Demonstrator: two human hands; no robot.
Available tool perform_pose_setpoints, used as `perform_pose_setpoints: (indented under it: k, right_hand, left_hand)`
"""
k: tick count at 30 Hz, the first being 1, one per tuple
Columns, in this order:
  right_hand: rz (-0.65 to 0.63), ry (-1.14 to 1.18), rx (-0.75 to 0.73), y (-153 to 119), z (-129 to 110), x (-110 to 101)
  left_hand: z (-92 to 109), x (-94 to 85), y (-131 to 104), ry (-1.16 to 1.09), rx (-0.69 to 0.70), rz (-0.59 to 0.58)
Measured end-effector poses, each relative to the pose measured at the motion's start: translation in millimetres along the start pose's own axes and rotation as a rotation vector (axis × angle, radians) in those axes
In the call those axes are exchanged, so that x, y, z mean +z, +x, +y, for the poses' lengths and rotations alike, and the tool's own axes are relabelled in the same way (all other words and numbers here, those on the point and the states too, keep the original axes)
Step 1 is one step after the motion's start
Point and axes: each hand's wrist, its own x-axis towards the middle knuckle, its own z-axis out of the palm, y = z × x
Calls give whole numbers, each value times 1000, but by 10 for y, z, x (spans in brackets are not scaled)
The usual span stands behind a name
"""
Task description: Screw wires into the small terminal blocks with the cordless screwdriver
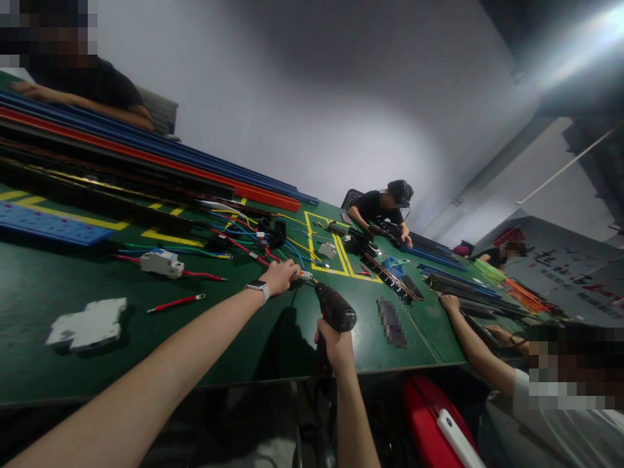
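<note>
My right hand (pixel 337 348) is wrapped round the handle of a black power screwdriver (pixel 337 309). Its bit points forward and left, at a small white electrical part with an orange patch (pixel 305 275). My left hand (pixel 281 277), wearing a watch on its wrist, pinches that part at the table top. Whether the bit touches it I cannot tell. Left of this hand lie a white circuit breaker with red wires (pixel 162 264), a short red cable with a lug (pixel 176 303) and a larger white breaker (pixel 90 323).
Coloured wires and black parts (pixel 266 235) spread behind my left hand on the green table (pixel 214 364). Long blue and orange rails (pixel 263 195) run along the back left. A blue power strip (pixel 53 223) lies at left. Co-workers sit across the table and to my right.
</note>
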Motion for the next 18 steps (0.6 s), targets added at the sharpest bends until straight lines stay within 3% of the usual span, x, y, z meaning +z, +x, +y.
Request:
perform_pose_setpoints:
  k: [18]
  right_hand:
    - [4, 37, 22, 0, 70, -2]
  left_hand:
    - [-19, 19, 15, 11, 0, -9]
